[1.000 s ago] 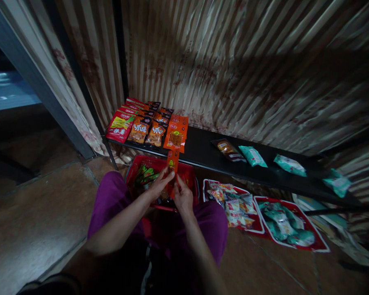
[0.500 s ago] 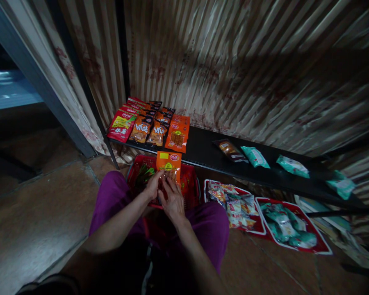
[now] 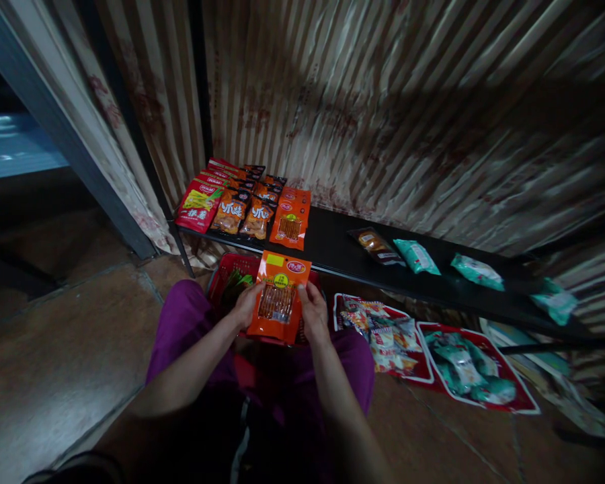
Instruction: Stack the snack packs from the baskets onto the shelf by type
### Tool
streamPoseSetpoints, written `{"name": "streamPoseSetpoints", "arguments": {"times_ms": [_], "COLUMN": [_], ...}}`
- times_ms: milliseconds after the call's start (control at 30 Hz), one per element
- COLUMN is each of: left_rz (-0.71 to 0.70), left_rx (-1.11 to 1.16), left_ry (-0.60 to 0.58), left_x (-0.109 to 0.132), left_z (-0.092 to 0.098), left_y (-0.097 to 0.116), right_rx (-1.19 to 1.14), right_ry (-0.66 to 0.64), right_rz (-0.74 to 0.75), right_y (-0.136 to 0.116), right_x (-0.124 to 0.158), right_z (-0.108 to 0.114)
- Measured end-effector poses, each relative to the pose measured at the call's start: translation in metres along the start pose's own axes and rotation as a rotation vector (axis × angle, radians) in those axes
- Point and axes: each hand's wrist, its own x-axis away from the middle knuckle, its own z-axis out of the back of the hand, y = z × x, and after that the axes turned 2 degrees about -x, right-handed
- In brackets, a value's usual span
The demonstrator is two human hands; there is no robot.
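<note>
An orange snack packet (image 3: 278,296) with a clear window showing brown sticks is held between both hands, above a red basket (image 3: 226,265). My left hand (image 3: 246,306) grips its left edge, and my right hand (image 3: 312,308) pinches the right edge. Green-leaved packs show inside the basket; much of it is hidden by the packet. Just beyond, on the black shelf (image 3: 327,245), lie similar orange packets (image 3: 290,218). To their left are black-and-orange snack bags (image 3: 257,216) and red packets (image 3: 199,203) in overlapping rows.
Farther right on the shelf lie a brown packet (image 3: 376,247) and several green packets (image 3: 417,256). Below stand a red basket of white-and-orange snack bags (image 3: 383,339) and another red basket (image 3: 527,403) holding green packets. A striped curtain (image 3: 363,101) hangs behind; a metal post (image 3: 198,81) rises at left.
My right hand has moved from the front of the orange packet to its right edge. The packet now faces me fully and sits slightly farther right.
</note>
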Motion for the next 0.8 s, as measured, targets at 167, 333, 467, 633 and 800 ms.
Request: {"name": "streamPoseSetpoints", "arguments": {"times_ms": [167,333,467,633,800], "left_rz": [0.044,0.080,0.095,0.077,0.074], "left_rx": [-0.003,0.009,0.012,0.000,-0.066], "left_ry": [-0.072,-0.161,-0.177,-0.221,-0.293], "left_x": [0.004,0.008,0.009,0.009,0.008], "left_z": [0.001,-0.001,-0.003,0.000,0.006], "left_y": [0.002,0.004,0.005,0.006,0.004], "right_rx": [-0.178,-0.257,-0.230,-0.197,-0.218], "right_ry": [0.128,0.201,0.221,0.232,0.225], "right_rz": [-0.107,-0.134,-0.108,-0.075,-0.105], "right_y": [0.003,0.004,0.004,0.007,0.002], "right_x": [-0.004,-0.006,-0.009,-0.014,-0.016], "right_z": [-0.002,-0.002,-0.001,0.000,0.000]}}
